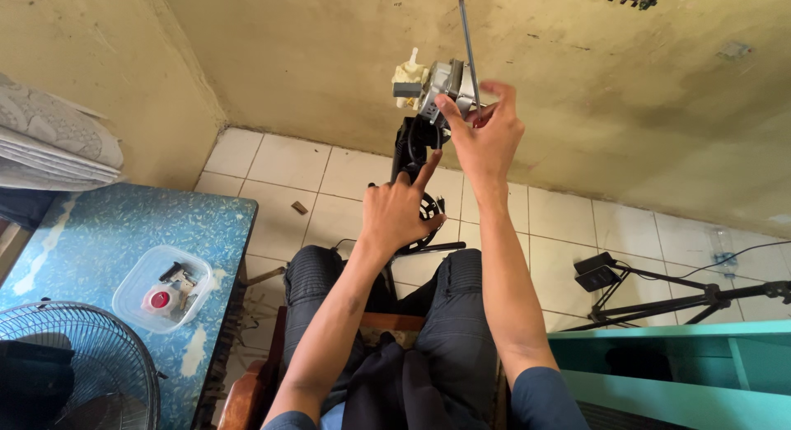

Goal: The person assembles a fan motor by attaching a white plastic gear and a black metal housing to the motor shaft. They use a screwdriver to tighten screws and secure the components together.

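While the right hand pinches the small metal motor assembly between thumb and forefinger, holding it raised at arm's reach, a thin metal rod stands up from it just above the fingertips. A cream plastic part juts from the assembly's far side, away from the right hand. Below, the left hand is loosely curled, forefinger pointing up and touching the black housing that hangs beneath the assembly; it grips nothing that can be seen. Well to the left of both hands, a clear plastic container of small parts sits on a blue table, beside a fan grille. To the right of the hands lies a black tripod.
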